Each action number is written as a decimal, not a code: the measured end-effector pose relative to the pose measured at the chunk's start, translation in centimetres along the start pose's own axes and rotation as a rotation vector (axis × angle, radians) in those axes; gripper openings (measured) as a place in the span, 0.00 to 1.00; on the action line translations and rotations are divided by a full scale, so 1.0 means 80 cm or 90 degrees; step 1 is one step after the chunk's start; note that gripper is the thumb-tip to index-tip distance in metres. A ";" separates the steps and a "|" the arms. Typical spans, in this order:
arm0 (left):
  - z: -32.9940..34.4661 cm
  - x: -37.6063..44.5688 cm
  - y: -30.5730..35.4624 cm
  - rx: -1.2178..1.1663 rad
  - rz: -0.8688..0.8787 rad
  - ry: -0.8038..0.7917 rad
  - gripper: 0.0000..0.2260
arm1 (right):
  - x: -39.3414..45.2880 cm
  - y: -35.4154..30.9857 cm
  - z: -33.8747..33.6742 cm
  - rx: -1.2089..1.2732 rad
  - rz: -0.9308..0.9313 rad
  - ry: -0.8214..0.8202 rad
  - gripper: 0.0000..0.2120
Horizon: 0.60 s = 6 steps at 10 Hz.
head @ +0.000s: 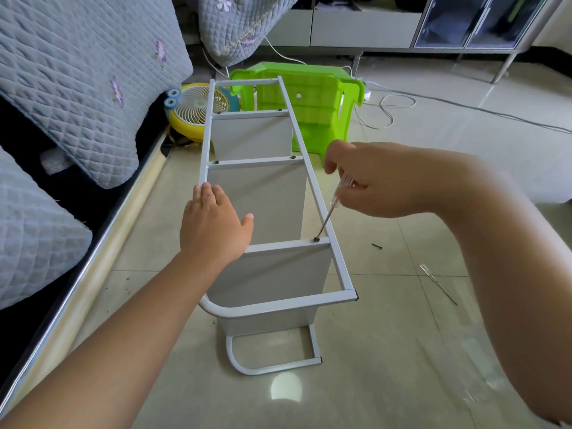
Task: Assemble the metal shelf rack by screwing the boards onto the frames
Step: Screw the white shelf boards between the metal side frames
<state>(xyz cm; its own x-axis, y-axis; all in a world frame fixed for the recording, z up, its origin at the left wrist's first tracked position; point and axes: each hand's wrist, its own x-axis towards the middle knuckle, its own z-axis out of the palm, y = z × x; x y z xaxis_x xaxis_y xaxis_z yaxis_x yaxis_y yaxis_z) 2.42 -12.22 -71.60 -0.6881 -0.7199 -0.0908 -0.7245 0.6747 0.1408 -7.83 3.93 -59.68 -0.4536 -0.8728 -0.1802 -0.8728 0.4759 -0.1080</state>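
The white metal rack [309, 168] lies on its side on the tiled floor, its upper frame facing me and three grey boards [272, 209] hanging below the crossbars. My left hand [213, 227] rests flat on the left rail, fingers straight. My right hand [377, 178] grips a clear-handled screwdriver [332, 209]. Its tip sits in a dark screw [316, 239] at the right end of the nearest crossbar. Dark screws show at both ends of the two farther crossbars. The second frame [275, 363] lies on the floor underneath.
A loose black screw [376, 246] and a second screwdriver [438, 283] lie on the floor to the right. A green plastic stool [312, 100] lies tipped behind the rack, beside a yellow fan [198, 109]. A quilted sofa [77, 88] borders the left. Cables [433, 103] trail behind.
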 end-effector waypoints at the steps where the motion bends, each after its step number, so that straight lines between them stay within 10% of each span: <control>1: 0.000 0.001 0.000 -0.001 -0.001 0.000 0.33 | -0.006 -0.001 -0.002 0.009 -0.008 -0.015 0.08; 3: -0.001 0.001 0.001 -0.004 -0.004 -0.002 0.33 | -0.007 0.009 -0.009 -0.064 0.003 -0.052 0.16; 6: 0.001 -0.001 0.001 0.005 0.000 -0.002 0.33 | -0.005 -0.002 -0.003 -0.061 -0.087 -0.015 0.05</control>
<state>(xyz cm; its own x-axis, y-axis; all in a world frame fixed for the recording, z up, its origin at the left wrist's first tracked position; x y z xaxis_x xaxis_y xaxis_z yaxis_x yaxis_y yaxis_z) 2.45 -12.11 -71.63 -0.6878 -0.7198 -0.0941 -0.7252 0.6755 0.1334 -7.55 4.17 -59.37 -0.3264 -0.9253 -0.1929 -0.9397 0.3397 -0.0391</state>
